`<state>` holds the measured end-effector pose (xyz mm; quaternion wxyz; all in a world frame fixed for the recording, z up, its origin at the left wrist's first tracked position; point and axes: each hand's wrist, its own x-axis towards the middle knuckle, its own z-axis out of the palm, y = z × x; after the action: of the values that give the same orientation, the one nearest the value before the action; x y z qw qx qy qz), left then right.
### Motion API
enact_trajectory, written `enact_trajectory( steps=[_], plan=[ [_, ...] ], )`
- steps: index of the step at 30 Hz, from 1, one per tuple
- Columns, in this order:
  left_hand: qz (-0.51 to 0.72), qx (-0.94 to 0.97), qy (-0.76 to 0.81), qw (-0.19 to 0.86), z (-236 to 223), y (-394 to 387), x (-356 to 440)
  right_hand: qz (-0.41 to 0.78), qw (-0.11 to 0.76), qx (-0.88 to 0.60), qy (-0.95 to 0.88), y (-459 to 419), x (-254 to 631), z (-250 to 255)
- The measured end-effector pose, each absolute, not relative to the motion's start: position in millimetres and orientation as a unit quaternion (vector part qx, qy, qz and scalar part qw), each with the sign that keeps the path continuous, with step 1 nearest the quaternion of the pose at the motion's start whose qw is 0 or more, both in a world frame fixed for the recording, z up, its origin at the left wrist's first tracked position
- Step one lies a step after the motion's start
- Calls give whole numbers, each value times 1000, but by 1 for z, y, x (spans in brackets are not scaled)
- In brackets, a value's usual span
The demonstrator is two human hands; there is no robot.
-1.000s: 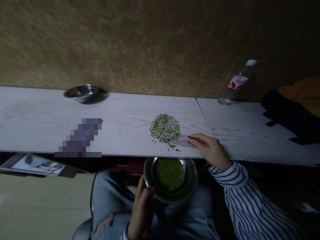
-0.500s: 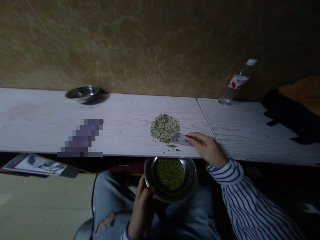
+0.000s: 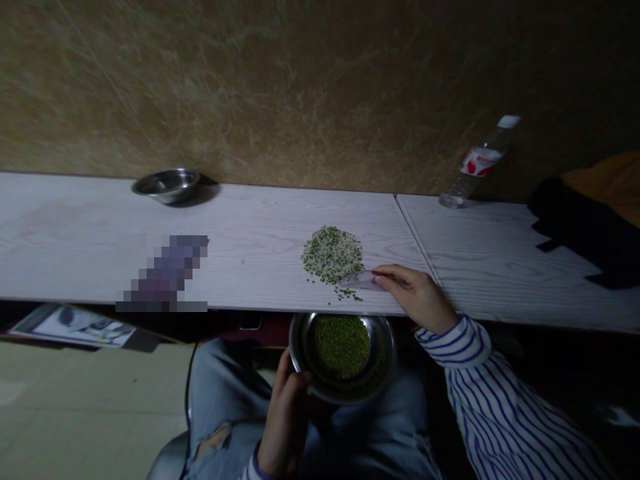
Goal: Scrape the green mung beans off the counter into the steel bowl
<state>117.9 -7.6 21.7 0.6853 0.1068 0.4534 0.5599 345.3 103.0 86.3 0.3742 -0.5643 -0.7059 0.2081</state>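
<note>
A pile of mung beans mixed with white rice-like grains [image 3: 332, 253] lies on the whitish wood-grain table. My right hand [image 3: 423, 297] pinches a thin, clear plastic piece [image 3: 363, 279], shaped like a small scraper; its far end touches the pile's lower right edge. A few stray beans [image 3: 349, 293] lie just below it. Under the table's front edge, above my lap, my left hand [image 3: 287, 407] grips the left rim of a steel bowl [image 3: 383, 357]. Green mung beans [image 3: 342, 345] cover the bowl's bottom.
At the back left stands another steel bowl [image 3: 167, 187]. A blurred-out purplish item [image 3: 167, 270] lies at the left front. A clear bottle with a white cap [image 3: 477, 163] stands by the wall at right, near a black and orange cloth item [image 3: 585, 227].
The clear plastic piece has tilted slightly at the pile's edge, and some beans there have shifted a little. My left hand and the bowl stay in place; the view has moved slightly.
</note>
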Motion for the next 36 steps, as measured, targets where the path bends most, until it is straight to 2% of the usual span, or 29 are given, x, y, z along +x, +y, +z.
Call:
enact_trajectory(
  steps=[12, 25, 36],
  plan=[
    [558, 98, 464, 681, 19, -7, 118, 211, 380, -558, -707, 107, 340, 86],
    [551, 103, 470, 682, 22, -7, 117, 219, 343, -543, -734, 108, 348, 89],
    [556, 117, 457, 684, 21, -8, 117, 223, 357, -543, -727, 107, 343, 88]
  ],
)
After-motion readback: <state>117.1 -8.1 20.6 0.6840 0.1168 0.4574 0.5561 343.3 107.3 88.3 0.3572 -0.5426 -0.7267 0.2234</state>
